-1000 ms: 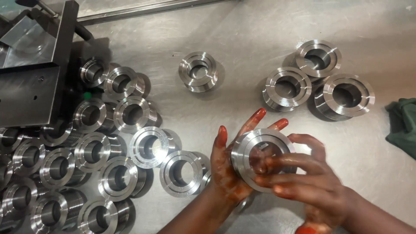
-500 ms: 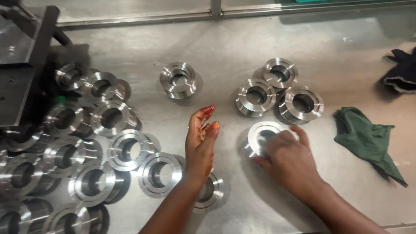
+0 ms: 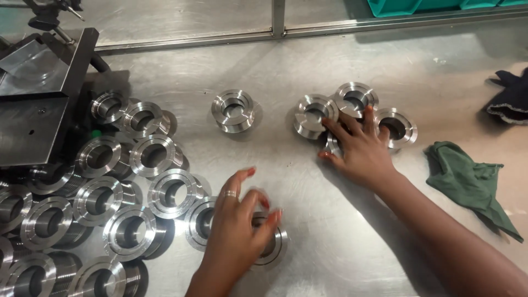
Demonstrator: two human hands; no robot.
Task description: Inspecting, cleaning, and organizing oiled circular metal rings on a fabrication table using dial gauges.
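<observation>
The left hand closes its fingers around a metal ring on the surface; the right hand lies open, pressing another ring among three rings.

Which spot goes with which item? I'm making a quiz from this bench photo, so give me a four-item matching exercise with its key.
Things:
1. green cloth
2. lone metal ring
3. left hand
4. right hand

Places:
A. among the cluster of three rings
B. over a ring at the near edge of the table
C. far right, lying crumpled
D. by itself at centre, touched by nothing

Pairs: 1-C, 2-D, 3-B, 4-A
</observation>
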